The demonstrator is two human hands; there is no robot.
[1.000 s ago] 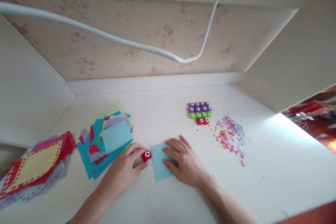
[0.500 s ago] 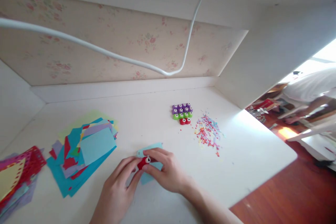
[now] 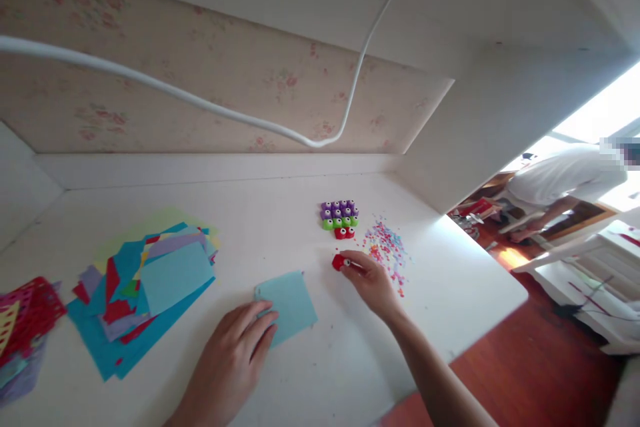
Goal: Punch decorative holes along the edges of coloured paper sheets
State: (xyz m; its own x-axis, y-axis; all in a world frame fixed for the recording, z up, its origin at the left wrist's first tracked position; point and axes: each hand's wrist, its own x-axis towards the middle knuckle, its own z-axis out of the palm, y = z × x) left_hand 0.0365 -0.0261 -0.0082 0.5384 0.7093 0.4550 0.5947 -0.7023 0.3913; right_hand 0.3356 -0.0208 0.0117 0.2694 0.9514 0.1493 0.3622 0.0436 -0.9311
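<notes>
My right hand [image 3: 369,279] pinches a small red craft punch [image 3: 339,262] with a round eye-like spot, held just over the table. My left hand [image 3: 245,340] is open, its fingertips resting on the left edge of a light blue paper sheet [image 3: 293,303]. A small mark or hole shows near that sheet's upper left corner. Beyond the right hand, similar punches stand in tight rows: purple punches [image 3: 340,210] at the back, green punches [image 3: 343,221] ahead of them, and two red punches [image 3: 345,233] in front.
Colourful paper confetti [image 3: 386,247] lies scattered right of the punches. Stacked coloured paper [image 3: 175,277] sits at the left, with perforated red paper [image 3: 40,313] farther left. A white cable [image 3: 225,110] hangs across the wall. Past the table's right edge, another person [image 3: 565,173] bends over.
My right hand has carried the red punch away from the paper, rightwards toward the rows. My left hand has let go of the punch and lies on the sheet. The view has shifted slightly.
</notes>
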